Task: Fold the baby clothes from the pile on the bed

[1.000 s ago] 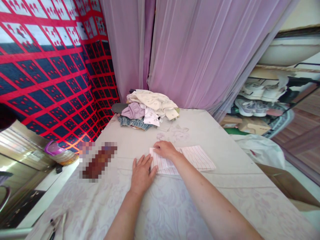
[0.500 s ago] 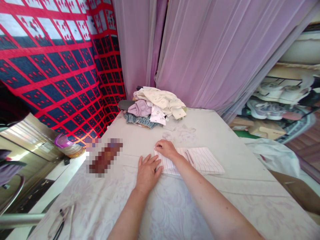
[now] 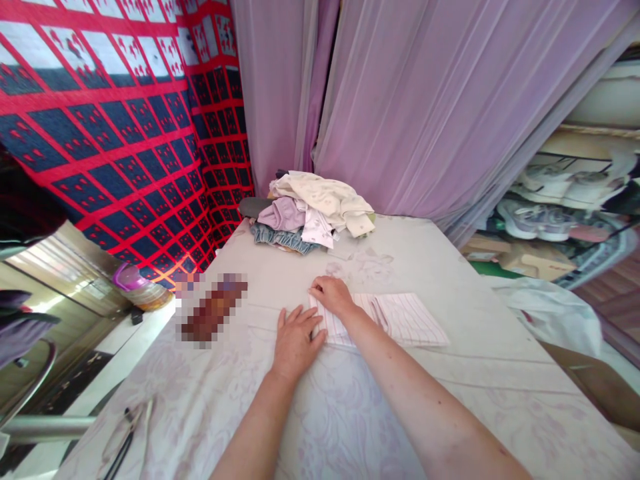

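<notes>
A white garment with thin pinkish stripes [image 3: 413, 320] lies folded flat on the cloth-covered table [image 3: 480, 393]. My left hand [image 3: 299, 335] rests palm down at the garment's near left corner, its fingers spread, with the thumb side touching the fabric. At the far left corner, my right hand [image 3: 331, 295] has its fingers curled in a pinch on the garment's edge. My right forearm crosses over the garment and hides part of its middle.
A heap of clothes [image 3: 320, 207] sits at the table's far end before purple curtains [image 3: 400, 107]. Glasses [image 3: 123, 437] lie near left; a pixelated reddish item [image 3: 213, 313] is left of my hands. Shoes [image 3: 537, 217] fill a rack on the right.
Both hands stay in the same places on the garment. Only the camera's view has shifted slightly.
</notes>
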Motion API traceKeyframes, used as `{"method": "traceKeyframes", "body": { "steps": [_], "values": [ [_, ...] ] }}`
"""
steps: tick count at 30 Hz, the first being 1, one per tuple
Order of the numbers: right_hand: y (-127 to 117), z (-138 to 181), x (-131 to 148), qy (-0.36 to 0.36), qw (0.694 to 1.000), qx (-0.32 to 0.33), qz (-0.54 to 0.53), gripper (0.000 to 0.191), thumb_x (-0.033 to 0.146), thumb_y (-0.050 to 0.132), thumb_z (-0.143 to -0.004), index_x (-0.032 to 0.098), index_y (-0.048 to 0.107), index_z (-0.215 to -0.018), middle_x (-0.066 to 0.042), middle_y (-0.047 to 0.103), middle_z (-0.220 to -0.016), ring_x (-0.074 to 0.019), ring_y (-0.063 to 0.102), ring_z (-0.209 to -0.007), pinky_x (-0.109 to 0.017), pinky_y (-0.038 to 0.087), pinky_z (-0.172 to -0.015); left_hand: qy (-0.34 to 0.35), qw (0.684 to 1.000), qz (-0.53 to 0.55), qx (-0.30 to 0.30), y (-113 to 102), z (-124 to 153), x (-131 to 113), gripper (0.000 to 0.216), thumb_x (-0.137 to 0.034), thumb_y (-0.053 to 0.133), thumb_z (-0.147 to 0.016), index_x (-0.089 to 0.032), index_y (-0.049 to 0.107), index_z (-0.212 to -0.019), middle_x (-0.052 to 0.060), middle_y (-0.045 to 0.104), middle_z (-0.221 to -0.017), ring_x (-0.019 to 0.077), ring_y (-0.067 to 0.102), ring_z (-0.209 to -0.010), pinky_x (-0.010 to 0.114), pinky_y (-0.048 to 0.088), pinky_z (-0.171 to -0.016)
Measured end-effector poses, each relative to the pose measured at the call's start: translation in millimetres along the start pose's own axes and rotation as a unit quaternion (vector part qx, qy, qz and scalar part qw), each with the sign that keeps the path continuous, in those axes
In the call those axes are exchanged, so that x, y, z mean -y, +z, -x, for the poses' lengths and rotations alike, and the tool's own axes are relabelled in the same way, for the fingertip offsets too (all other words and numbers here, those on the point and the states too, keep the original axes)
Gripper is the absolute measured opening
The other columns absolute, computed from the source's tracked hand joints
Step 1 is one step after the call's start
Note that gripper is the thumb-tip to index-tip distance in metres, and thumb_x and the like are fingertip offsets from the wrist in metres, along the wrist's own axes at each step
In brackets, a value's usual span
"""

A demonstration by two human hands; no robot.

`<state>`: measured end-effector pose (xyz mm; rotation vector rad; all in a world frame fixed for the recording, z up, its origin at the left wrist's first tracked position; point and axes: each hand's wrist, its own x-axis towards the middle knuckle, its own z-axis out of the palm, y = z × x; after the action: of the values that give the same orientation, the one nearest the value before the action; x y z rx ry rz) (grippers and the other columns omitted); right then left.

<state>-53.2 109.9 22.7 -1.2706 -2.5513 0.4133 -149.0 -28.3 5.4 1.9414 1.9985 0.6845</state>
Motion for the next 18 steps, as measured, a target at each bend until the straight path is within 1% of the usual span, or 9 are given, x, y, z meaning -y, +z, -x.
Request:
{"method": "traceKeyframes", "body": {
  "steps": [3, 5, 6, 8, 10, 12, 14, 16, 18],
  "values": [
    [-4, 4, 2, -0.003, 1.0, -0.002, 0.016, 0.018, 0.031, 0.054, -0.088, 0.022, 0.069, -0.088, -0.004, 0.071, -0.09, -0.0174, 0.063, -0.086, -0.027, 0.041, -0.078, -0.002, 1.0, -0.001, -0.001, -1, 0, -1, 0.029, -0.037, 0.057, -0.085, -0.032, 0.065, -0.112, -0.001, 0.058, -0.132, 0.0257, 0.043, -0.129, 0.055, 0.016, -0.112],
    [-8, 12, 2, -0.01, 1.0, -0.009, 0.023, 0.021, 0.03, 0.05, -0.09, 0.022, 0.069, -0.095, -0.005, 0.071, -0.096, -0.0179, 0.062, -0.093, -0.029, 0.041, -0.084, -0.003, 1.0, -0.001, -0.002, -1, -1, -1, 0.029, -0.037, 0.057, -0.085, -0.032, 0.065, -0.113, -0.001, 0.058, -0.132, 0.0257, 0.043, -0.129, 0.055, 0.016, -0.112],
    [-9, 18, 1, -0.014, 0.999, -0.018, 0.027, 0.024, 0.029, 0.047, -0.092, 0.023, 0.067, -0.102, -0.005, 0.07, -0.102, -0.0178, 0.061, -0.098, -0.03, 0.04, -0.088, -0.003, 1.0, -0.001, -0.002, 0, -1, 0, 0.029, -0.037, 0.057, -0.085, -0.032, 0.065, -0.113, 0.0, 0.058, -0.132, 0.0258, 0.043, -0.129, 0.055, 0.016, -0.112],
    [-9, 30, -3, -0.014, 0.998, -0.037, 0.043, 0.031, 0.029, 0.043, -0.094, 0.022, 0.061, -0.117, -0.007, 0.064, -0.12, -0.0186, 0.055, -0.114, -0.033, 0.036, -0.097, -0.004, 1.0, -0.002, -0.004, 1, -1, 0, 0.03, -0.037, 0.056, -0.085, -0.032, 0.065, -0.114, 0.0, 0.058, -0.132, 0.0258, 0.043, -0.129, 0.055, 0.016, -0.112],
    [-4, 41, -8, 0.001, 0.997, -0.028, 0.067, 0.039, 0.031, 0.04, -0.094, 0.021, 0.053, -0.129, -0.01, 0.053, -0.136, -0.0214, 0.044, -0.128, -0.04, 0.031, -0.104, -0.004, 1.0, -0.004, -0.008, 3, -1, 1, 0.03, -0.037, 0.056, -0.085, -0.031, 0.065, -0.113, 0.0, 0.058, -0.131, 0.0256, 0.043, -0.129, 0.054, 0.016, -0.112],
    [2, 48, -11, 0.015, 0.996, 0.007, 0.082, 0.043, 0.035, 0.039, -0.095, 0.022, 0.047, -0.135, -0.011, 0.044, -0.144, -0.0243, 0.035, -0.134, -0.048, 0.027, -0.106, -0.001, 1.0, -0.006, -0.013, 3, -1, 2, 0.029, -0.037, 0.056, -0.085, -0.031, 0.066, -0.112, 0.0, 0.059, -0.131, 0.0253, 0.044, -0.128, 0.054, 0.016, -0.112],
    [4, 51, -14, 0.018, 0.997, 0.018, 0.077, 0.044, 0.035, 0.037, -0.095, 0.022, 0.046, -0.136, -0.011, 0.042, -0.145, -0.0241, 0.035, -0.135, -0.049, 0.026, -0.107, 0.001, 1.0, -0.007, -0.017, 4, -1, 2, 0.028, -0.037, 0.056, -0.085, -0.031, 0.066, -0.111, 0.0, 0.059, -0.131, 0.0252, 0.044, -0.128, 0.054, 0.017, -0.112],
    [0, 53, -17, 0.012, 0.998, -0.024, 0.057, 0.042, 0.031, 0.036, -0.095, 0.021, 0.049, -0.134, -0.01, 0.046, -0.143, -0.0218, 0.039, -0.132, -0.046, 0.028, -0.108, 0.001, 1.0, -0.007, -0.018, 3, -1, 2, 0.028, -0.037, 0.055, -0.085, -0.031, 0.066, -0.11, -0.001, 0.06, -0.13, 0.0254, 0.044, -0.128, 0.054, 0.018, -0.111],
    [-11, 60, -24, 0.003, 0.995, -0.095, 0.03, 0.039, 0.027, 0.035, -0.094, 0.02, 0.055, -0.127, -0.009, 0.054, -0.135, -0.0192, 0.046, -0.126, -0.039, 0.033, -0.106, 0.0, 1.0, -0.007, -0.019, 2, -1, 2, 0.027, -0.037, 0.055, -0.086, -0.031, 0.066, -0.11, -0.001, 0.06, -0.13, 0.0254, 0.045, -0.128, 0.054, 0.018, -0.111]
  ]
}}
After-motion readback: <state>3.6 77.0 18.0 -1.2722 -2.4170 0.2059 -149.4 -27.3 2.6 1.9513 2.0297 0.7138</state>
